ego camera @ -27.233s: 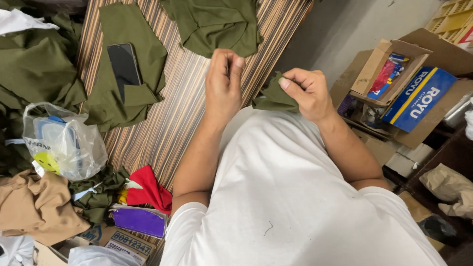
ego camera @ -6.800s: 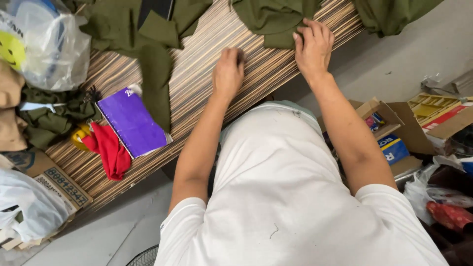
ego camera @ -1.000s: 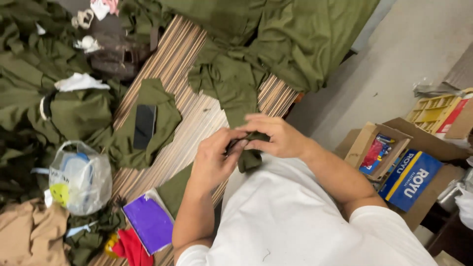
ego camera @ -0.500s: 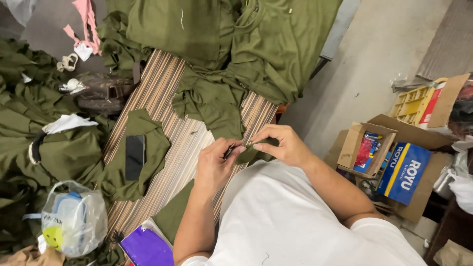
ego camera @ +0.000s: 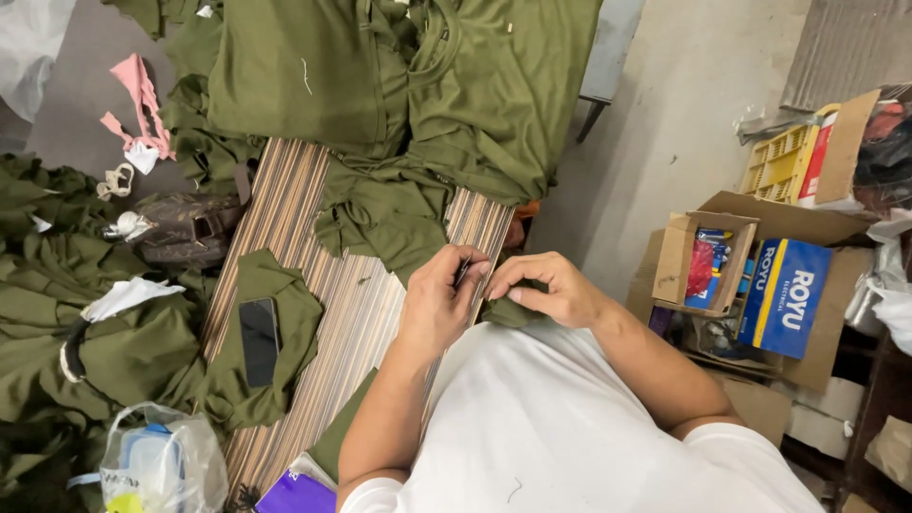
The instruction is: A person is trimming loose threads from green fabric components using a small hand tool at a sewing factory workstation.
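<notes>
At the centre of the head view, the left hand [ego camera: 439,302] and the right hand [ego camera: 543,288] meet above the near edge of a striped table [ego camera: 323,313]. The left hand pinches a small dark tool [ego camera: 463,274] between thumb and fingers; what kind of tool it is cannot be told. The right hand is closed on a small olive fabric piece [ego camera: 508,312], its fingertips touching the left hand's. The two hands are together, just at 12 o'clock from the person's white shirt [ego camera: 570,427].

Toward 12 o'clock of the hands lies a heap of olive garments [ego camera: 399,104]. At 9 o'clock a black phone [ego camera: 258,328] rests on a folded olive cloth. At 7 o'clock sit a clear plastic bag [ego camera: 157,461] and a purple packet [ego camera: 299,494]. At 3 o'clock, on the floor, open cardboard boxes [ego camera: 760,285] hold blue packages. At 10 o'clock pink scraps [ego camera: 138,104] lie.
</notes>
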